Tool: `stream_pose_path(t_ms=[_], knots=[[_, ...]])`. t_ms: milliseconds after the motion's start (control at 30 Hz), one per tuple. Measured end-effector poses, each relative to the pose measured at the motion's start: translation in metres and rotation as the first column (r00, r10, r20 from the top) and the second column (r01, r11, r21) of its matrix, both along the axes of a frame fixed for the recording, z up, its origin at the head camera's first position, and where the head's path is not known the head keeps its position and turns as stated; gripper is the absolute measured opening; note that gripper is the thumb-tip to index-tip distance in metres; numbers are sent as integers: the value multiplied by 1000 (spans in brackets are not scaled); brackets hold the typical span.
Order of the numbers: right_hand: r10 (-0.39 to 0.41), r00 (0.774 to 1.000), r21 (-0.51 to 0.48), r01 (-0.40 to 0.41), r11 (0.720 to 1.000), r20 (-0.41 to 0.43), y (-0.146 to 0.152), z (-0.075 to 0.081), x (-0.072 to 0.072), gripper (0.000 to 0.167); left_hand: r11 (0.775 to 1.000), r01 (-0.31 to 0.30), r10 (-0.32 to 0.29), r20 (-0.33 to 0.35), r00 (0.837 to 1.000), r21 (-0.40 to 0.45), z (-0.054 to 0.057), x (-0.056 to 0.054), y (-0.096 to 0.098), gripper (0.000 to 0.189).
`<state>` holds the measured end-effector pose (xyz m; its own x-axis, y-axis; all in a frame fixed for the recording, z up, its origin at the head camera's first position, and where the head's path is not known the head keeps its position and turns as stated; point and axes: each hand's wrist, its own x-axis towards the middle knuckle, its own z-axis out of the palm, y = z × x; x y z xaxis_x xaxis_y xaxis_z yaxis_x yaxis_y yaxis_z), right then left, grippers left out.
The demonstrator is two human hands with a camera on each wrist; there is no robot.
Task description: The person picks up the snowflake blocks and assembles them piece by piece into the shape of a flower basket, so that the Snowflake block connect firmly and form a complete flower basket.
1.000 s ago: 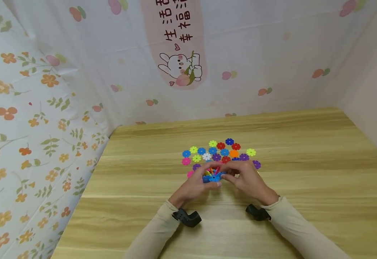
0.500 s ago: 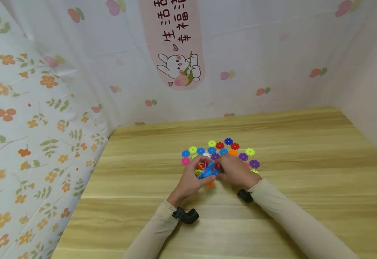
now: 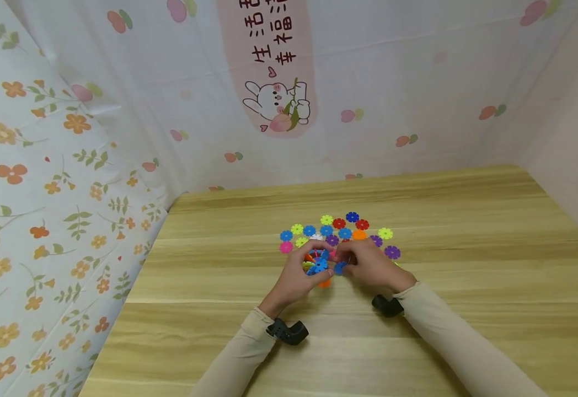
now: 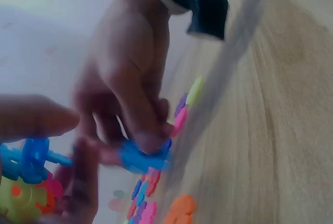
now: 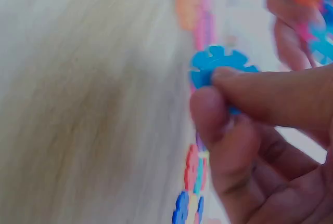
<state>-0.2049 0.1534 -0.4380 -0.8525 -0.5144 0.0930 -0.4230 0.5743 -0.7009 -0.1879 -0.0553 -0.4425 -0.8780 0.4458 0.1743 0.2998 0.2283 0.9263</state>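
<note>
My left hand (image 3: 294, 274) holds a cluster of interlocked plastic snowflake discs (image 3: 321, 265) above the table, thumb and fingers curved around it. Blue, yellow-green, orange and pink discs show in the cluster; my fingers hide part of it. Just to its right, my right hand (image 3: 374, 267) pinches a single blue snowflake disc (image 5: 218, 58) between thumb and fingertips. In the right wrist view this disc stands apart from the cluster. The left wrist view shows the cluster's blue disc (image 4: 35, 159) near my left thumb.
Loose snowflake discs in several colours lie flat behind my hands, among them a pink disc (image 3: 286, 247), a purple disc (image 3: 392, 252) and a yellow-green disc (image 3: 385, 234). An orange disc (image 3: 325, 283) lies below the cluster. A printed cloth (image 3: 368, 82) hangs behind the wooden table (image 3: 209, 259).
My right hand first reached in beside the cluster with the blue disc, then drew slightly right, leaving a gap. My left hand turned the cluster and shifted a little left from its first position.
</note>
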Motion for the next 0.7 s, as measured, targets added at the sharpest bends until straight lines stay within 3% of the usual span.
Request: stream_pose_path(t_ms=[200, 333, 500, 700], knots=[[-46, 995, -263, 67, 962, 85, 12, 10, 10, 12, 1000, -5, 5, 5, 1000, -14, 5, 2, 3, 45], [-69, 997, -298, 76, 951, 31, 11, 14, 16, 15, 1000, 11, -11, -1, 1000, -9, 1, 0, 8, 50], [-95, 986, -242, 61, 968, -133, 10, 17, 22, 16, 1000, 24, -24, 5, 1000, -10, 1, 0, 14, 53], [-62, 925, -114, 20, 993, -376, 6, 20, 28, 16, 999, 12, -12, -2, 1000, -33, 0, 1, 18, 52]])
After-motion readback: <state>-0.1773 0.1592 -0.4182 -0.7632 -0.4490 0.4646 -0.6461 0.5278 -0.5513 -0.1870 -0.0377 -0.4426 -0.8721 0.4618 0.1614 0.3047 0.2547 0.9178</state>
